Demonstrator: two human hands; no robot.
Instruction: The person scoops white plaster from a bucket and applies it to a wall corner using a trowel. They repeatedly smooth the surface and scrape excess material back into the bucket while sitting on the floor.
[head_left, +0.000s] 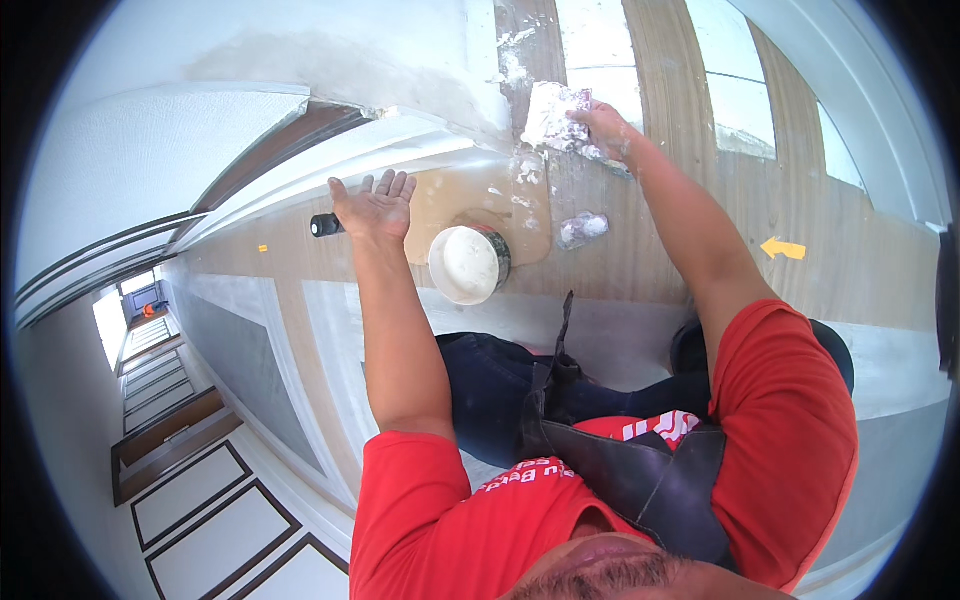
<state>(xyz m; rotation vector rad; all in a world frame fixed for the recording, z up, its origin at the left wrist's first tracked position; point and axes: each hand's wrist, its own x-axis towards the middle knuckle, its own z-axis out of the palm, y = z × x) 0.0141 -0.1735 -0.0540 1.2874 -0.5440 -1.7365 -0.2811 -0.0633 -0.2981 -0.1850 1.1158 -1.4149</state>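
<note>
My right hand (608,130) grips the edge of a crumpled bag (556,118) coated in white powder or paste, near the foot of the wall. Palm up and fingers spread, my left hand (375,208) holds nothing. Close beside it a small black cylinder (325,225) lies on the floor. Between my arms stands a round tub (466,264) with a white rim and a whitish inside. To its right lies a small clear plastic package (583,230) with whitish contents.
A tan cardboard sheet (425,195) lies under the tub, spotted with white. White splashes (528,170) mark the wood-look floor. A yellow arrow sticker (783,248) is at the right. White door trim (400,150) runs along the left, and a long corridor (150,330) extends beyond.
</note>
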